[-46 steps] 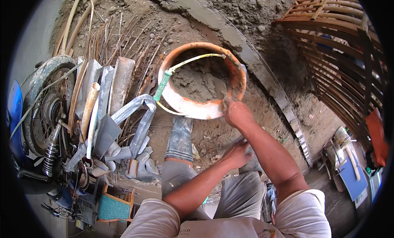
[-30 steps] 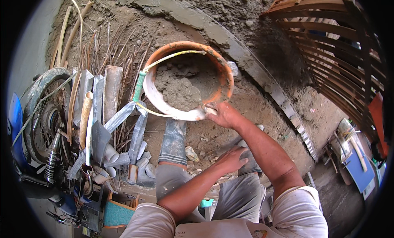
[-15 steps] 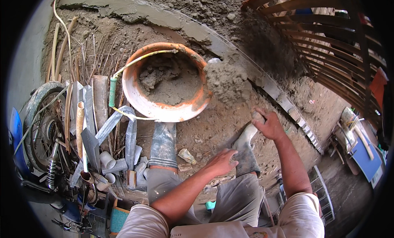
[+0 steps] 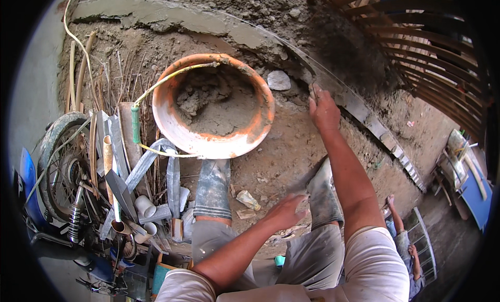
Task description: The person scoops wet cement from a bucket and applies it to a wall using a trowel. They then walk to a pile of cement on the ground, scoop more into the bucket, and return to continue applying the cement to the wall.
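My right hand (image 4: 324, 110) reaches out to the low mortar-topped ledge (image 4: 271, 44) and grips a trowel by its handle. The trowel's blade (image 4: 298, 53) shows only as a thin dark edge tilted along the ledge. Above my lap, my left hand (image 4: 285, 212) is empty with its fingers apart. In front of me stands an orange bucket (image 4: 265, 112), whitened with dried splashes. Wet grey mortar (image 4: 224, 112) lies inside it, heaped at the far left. The bucket's wire handle (image 4: 172, 78) has a green grip and rests over its left side.
A pale stone (image 4: 278, 80) lies between bucket and ledge. Metal strips, sticks and pipe pieces (image 4: 146, 205) crowd the left, beside a motorbike wheel (image 4: 57, 169). Wooden slats (image 4: 416, 36) stand far right. Another person (image 4: 403, 244) is at lower right, near a metal ladder-like frame (image 4: 426, 244).
My right hand has moved forward to the ledge with the trowel. The mortar lump on the blade is no longer visible there. Another person has come into view at lower right.
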A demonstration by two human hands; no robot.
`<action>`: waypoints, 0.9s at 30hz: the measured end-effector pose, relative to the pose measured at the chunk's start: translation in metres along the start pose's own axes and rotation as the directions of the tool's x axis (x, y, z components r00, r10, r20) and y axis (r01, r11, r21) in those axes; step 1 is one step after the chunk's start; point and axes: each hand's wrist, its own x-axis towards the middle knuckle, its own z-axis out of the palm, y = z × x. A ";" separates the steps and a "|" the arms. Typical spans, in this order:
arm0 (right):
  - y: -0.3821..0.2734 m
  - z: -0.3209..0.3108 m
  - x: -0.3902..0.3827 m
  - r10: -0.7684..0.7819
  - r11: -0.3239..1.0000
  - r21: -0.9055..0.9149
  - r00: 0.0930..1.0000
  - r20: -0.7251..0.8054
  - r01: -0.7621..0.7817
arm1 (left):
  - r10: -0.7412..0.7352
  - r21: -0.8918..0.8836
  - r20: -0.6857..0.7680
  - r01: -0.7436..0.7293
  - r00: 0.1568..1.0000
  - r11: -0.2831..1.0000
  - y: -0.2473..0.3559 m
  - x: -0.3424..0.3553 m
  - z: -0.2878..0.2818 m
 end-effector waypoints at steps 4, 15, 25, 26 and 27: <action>0.007 0.002 -0.037 0.023 0.989 0.145 0.997 -0.078 -0.012 | 0.015 0.028 -0.022 -0.014 1.000 1.000 -0.001 -0.002 0.004; -0.021 0.039 -0.065 0.253 0.496 0.686 0.844 0.473 -0.533 | 0.011 0.048 0.004 -0.012 1.000 0.999 -0.009 -0.002 0.006; -0.053 0.058 -0.043 0.290 0.800 0.443 0.907 0.305 -0.404 | -0.030 0.060 0.024 0.028 0.999 0.998 -0.004 -0.004 -0.001; -0.056 0.056 -0.045 0.285 0.796 0.464 0.916 0.282 -0.390 | -0.029 0.058 0.027 0.028 0.999 0.998 -0.003 -0.004 -0.002; -0.059 0.055 -0.046 0.278 0.791 0.485 0.925 0.260 -0.374 | -0.031 0.056 0.030 0.029 0.999 0.998 -0.003 -0.005 -0.003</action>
